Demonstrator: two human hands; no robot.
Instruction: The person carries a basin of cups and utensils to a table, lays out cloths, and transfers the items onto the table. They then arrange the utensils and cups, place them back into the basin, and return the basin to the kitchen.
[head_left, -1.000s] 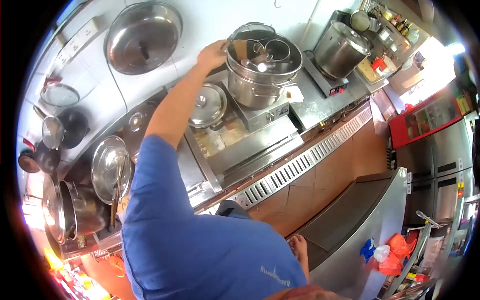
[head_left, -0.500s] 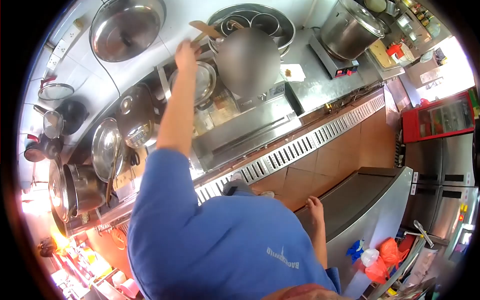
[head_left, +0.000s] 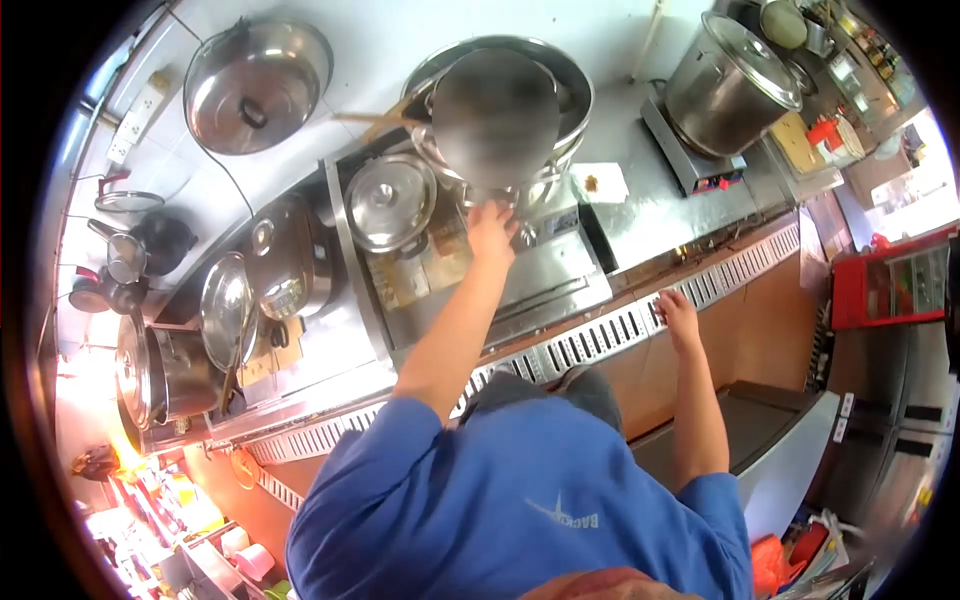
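My left hand (head_left: 491,236) reaches forward over the steel cooking station, its fingers curled at a shiny metal part (head_left: 487,195) below a large round steel basin (head_left: 583,75). A blurred oval hides much of the basin and the thing at my fingertips. Wooden handles (head_left: 385,122) stick out past the basin's left side. Left of my hand is a lidded steel pot (head_left: 388,200). My right hand (head_left: 677,312) hangs over the slotted floor drain, fingers loosely bent and slightly apart, with nothing visible in it.
On the right counter, a tall stockpot (head_left: 720,100) stands on a burner (head_left: 690,150), near a stained white paper (head_left: 600,183). Leftward are a dark rectangular cooker (head_left: 290,260) and another large pot (head_left: 185,370). A steel lid (head_left: 258,85) hangs on the wall. A floor drain (head_left: 590,335) runs along the counter.
My left hand has come down and right, from the wooden handles to the front of the basin. My right hand has moved forward and right. The view has shifted with my body.
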